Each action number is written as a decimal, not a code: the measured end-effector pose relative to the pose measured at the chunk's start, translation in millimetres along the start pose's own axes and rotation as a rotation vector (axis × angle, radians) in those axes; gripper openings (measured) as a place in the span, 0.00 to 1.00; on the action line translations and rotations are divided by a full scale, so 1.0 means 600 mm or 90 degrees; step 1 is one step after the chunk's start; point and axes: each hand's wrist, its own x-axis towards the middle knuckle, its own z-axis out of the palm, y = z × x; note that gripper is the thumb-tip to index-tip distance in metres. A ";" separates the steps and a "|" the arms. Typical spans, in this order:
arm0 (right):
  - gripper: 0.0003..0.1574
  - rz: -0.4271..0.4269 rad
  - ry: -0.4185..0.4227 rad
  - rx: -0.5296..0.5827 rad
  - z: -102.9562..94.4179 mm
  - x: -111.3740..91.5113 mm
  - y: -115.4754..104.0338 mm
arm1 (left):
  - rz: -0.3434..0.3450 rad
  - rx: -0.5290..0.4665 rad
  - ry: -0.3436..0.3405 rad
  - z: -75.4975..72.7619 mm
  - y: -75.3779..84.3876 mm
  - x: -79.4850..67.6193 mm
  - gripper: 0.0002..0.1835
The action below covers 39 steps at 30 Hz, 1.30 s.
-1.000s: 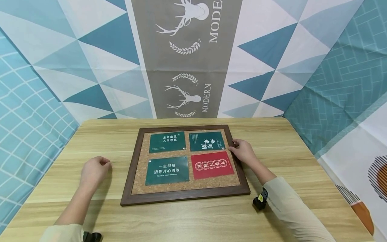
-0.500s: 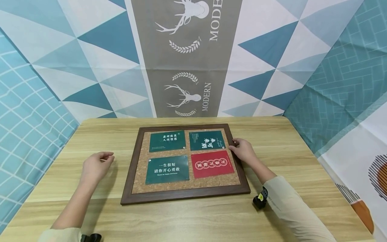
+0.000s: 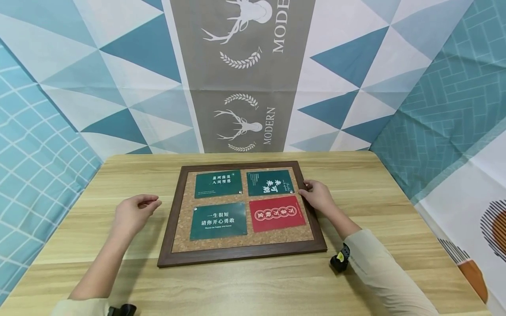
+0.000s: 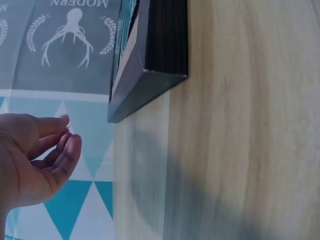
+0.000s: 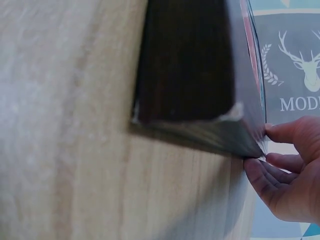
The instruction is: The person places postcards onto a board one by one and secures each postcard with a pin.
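A corkboard (image 3: 233,244) with a dark brown wooden frame lies flat on the table. Three green cards, one of them the lower-left green card (image 3: 218,220), and one red card (image 3: 277,213) are on its cork, with small pins at some corners. My right hand (image 3: 318,195) grips the frame's right side, thumb on top and fingers along the outer edge, as the right wrist view shows too. Left of the board, my left hand (image 3: 134,213) hovers over the table, apart from the frame. Its fingers are loosely bent toward the thumb, and nothing shows between them in the left wrist view.
The wood-grain table (image 3: 245,285) reaches back to a patterned cloth (image 3: 241,79) with deer heads and triangles. Blue cloth hangs at the left and right sides. A small black wrist camera (image 3: 339,262) sits at the right sleeve's cuff.
My left hand has moved right and slightly farther back, nearer the frame, and its fingers have loosened. My right hand stays at the frame's right side, and the board has not moved.
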 end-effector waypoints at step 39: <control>0.30 -0.160 0.010 0.010 -0.004 -0.034 -0.018 | 0.039 -0.033 -0.015 0.041 0.058 -0.013 0.18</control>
